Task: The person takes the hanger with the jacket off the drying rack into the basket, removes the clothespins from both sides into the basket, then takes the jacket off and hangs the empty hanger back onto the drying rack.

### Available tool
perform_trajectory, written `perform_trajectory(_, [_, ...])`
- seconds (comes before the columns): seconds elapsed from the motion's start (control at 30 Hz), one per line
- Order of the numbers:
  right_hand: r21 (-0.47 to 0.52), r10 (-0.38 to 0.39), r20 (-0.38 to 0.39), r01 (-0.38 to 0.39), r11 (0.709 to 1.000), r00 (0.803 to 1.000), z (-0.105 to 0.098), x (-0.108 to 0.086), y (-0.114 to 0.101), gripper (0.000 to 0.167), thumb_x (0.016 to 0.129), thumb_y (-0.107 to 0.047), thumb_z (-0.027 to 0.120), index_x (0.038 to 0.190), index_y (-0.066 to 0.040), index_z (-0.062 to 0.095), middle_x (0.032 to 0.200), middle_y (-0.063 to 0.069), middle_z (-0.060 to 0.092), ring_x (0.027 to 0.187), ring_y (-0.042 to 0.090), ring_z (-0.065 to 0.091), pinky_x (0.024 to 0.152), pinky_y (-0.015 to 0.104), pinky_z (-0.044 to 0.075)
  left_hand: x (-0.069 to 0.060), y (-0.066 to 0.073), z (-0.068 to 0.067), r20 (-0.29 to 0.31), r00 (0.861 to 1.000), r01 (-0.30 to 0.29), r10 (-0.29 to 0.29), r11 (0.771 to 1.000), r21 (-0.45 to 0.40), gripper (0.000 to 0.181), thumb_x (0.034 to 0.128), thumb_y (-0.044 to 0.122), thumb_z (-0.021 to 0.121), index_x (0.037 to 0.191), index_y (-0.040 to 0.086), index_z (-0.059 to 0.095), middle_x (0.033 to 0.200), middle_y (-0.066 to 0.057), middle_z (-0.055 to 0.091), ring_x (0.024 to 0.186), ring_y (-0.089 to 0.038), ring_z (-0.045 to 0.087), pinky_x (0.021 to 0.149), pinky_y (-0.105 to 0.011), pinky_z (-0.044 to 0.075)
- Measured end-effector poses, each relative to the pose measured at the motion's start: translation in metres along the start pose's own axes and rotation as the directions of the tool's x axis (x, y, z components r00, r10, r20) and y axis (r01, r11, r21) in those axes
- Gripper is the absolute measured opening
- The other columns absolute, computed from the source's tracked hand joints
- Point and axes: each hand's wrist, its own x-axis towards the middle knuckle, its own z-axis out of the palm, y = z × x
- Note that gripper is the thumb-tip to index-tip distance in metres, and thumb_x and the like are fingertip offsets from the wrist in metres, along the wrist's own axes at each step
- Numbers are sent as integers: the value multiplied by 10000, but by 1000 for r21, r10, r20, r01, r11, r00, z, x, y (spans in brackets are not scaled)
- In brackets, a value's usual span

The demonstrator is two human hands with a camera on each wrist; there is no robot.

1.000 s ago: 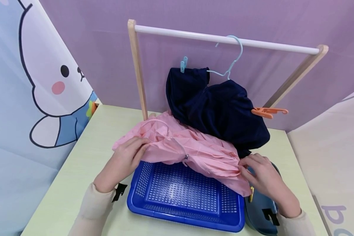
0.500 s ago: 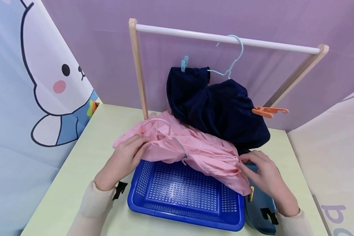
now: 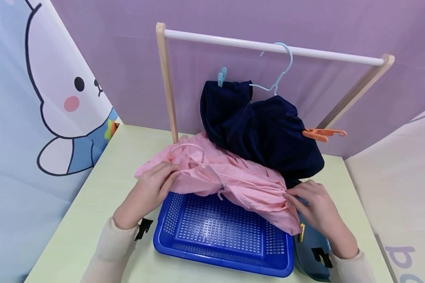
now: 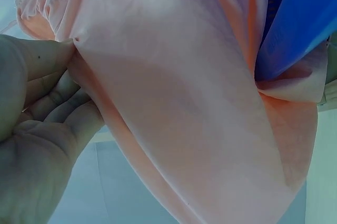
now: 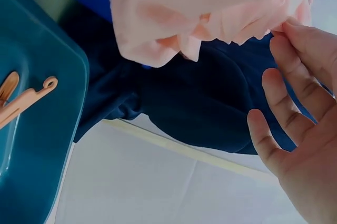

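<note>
- head view: the pink garment (image 3: 205, 177) lies bunched across the far part of the blue basket (image 3: 223, 259), its zip pull (image 3: 222, 188) near the middle of its lower edge.
- the left hand (image 3: 146, 196) pinches the garment toward its left end; the right hand (image 3: 318, 208) pinches it near its right end.
- just behind, the navy garment (image 3: 262, 129) hangs from a light blue hanger (image 3: 282, 70) on the white rod (image 3: 233, 40), with a light blue clip (image 3: 222, 76) at its upper left and an orange clip (image 3: 322, 134) at its right edge.
- the basket and the teal tray (image 3: 307, 253) sit side by side on the bench (image 3: 67, 236), a yellow clip (image 3: 302, 232) by the tray's near-basket side.
- left wrist view: thumb and fingers pinch the pink cloth at its edge; a smooth panel spreads beside them.
- right wrist view: thumb and forefinger pinch the pink cloth, the other fingers spread apart; navy cloth lies behind.
</note>
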Motion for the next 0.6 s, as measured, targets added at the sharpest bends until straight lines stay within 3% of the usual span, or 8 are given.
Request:
perform_trajectory(0.27, [12,12,1,-12,1000,1000,2,-3,1,488,1022,-493,523,834,-116,769,823,-18,710,795,198,590,715,347,412,-2,1,-2,8,999,34,-34,999,12,185,945,45,690,1127,21,676,1034,-70,673,914,-185,637,832,-370,584])
perform_trajectory(0.6, [51,9,54,-11,999,998,8,-8,4,353,993,-414,624,864,-123,778,848,-37,722,782,168,591,714,253,409,2,-1,-1,-55,998,5,-7,1000,-28,190,908,-10,715,1094,16,687,1017,-64,678,909,-170,645,829,-358,583])
